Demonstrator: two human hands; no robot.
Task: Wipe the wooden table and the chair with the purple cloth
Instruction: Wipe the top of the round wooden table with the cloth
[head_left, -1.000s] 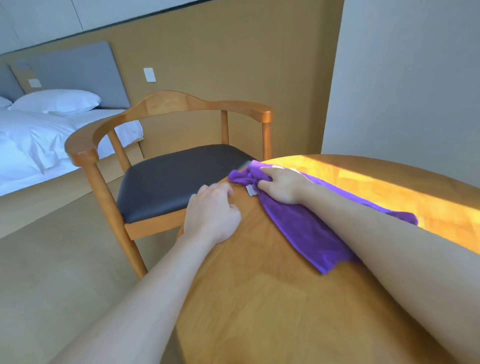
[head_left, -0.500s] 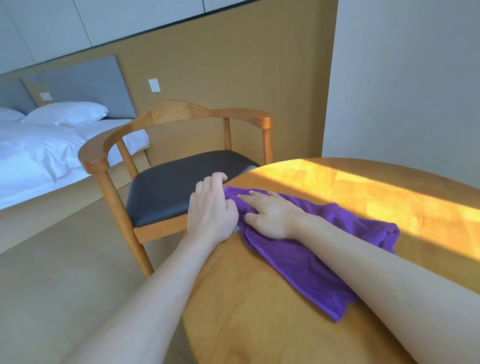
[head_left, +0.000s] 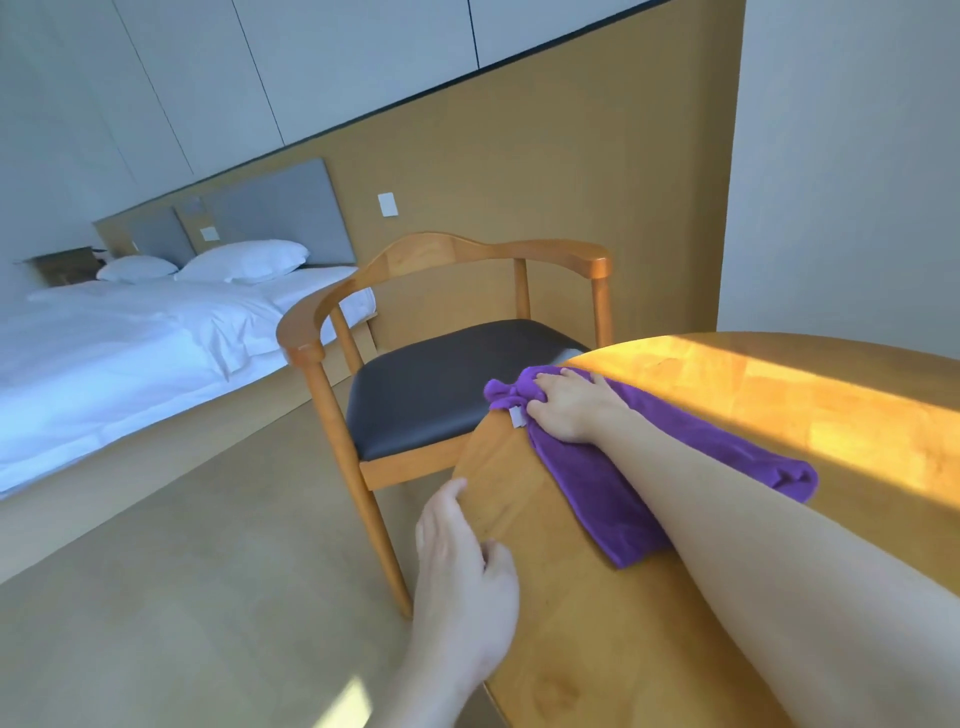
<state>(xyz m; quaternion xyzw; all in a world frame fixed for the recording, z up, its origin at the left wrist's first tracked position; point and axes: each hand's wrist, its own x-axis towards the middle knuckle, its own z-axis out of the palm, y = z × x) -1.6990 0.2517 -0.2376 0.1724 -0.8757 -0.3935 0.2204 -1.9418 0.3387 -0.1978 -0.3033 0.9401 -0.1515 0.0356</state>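
Observation:
The purple cloth (head_left: 602, 483) lies spread on the round wooden table (head_left: 597, 623), reaching its far-left edge above the chair seat. My right hand (head_left: 569, 408) presses down on the cloth's far end, fingers bunching the fabric at the table's rim. My left hand (head_left: 460, 577) rests at the table's near-left edge, fingers apart, thumb on the top, holding nothing. The wooden armchair (head_left: 452, 260) with a dark seat (head_left: 436, 389) stands just beyond the table, partly tucked under it.
A bed with white sheets (head_left: 119, 353) and pillows stands at the left. A tan wall panel runs behind the chair, and a grey wall (head_left: 852, 166) rises at the right. Sunlight crosses the table's right side. Bare floor (head_left: 197, 597) lies left of the table.
My right hand has pushed the cloth away toward the table's far edge. My left hand has slid back along the rim, away from the cloth. The view has tilted upward.

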